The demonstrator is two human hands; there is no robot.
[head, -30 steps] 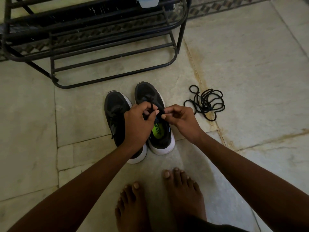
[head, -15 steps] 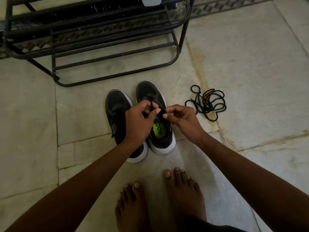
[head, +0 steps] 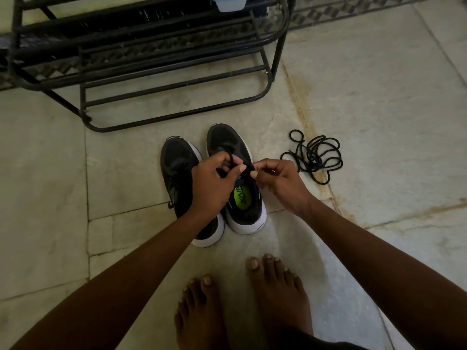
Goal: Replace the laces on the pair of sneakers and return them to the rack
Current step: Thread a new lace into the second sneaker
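Observation:
Two black sneakers with white soles stand side by side on the floor, toes toward the rack. The right sneaker (head: 227, 142) shows a green insole; the left sneaker (head: 178, 157) is partly under my left forearm. Over the right sneaker's lacing, my left hand (head: 212, 183) pinches a black lace (head: 231, 157) that loops over its fingers. Close beside it, my right hand (head: 278, 180) pinches the same lace, thumb tips nearly touching. A loose bundle of black laces (head: 316, 155) lies on the floor to the right.
A black metal shoe rack (head: 177, 84) stands just beyond the sneakers, with a pale blue container (head: 228, 2) on an upper shelf. My bare feet (head: 252, 299) stand on the stone tile floor right behind the sneakers.
Both hands stay on the right sneaker's lace, with only small finger movements. The view has shifted slightly.

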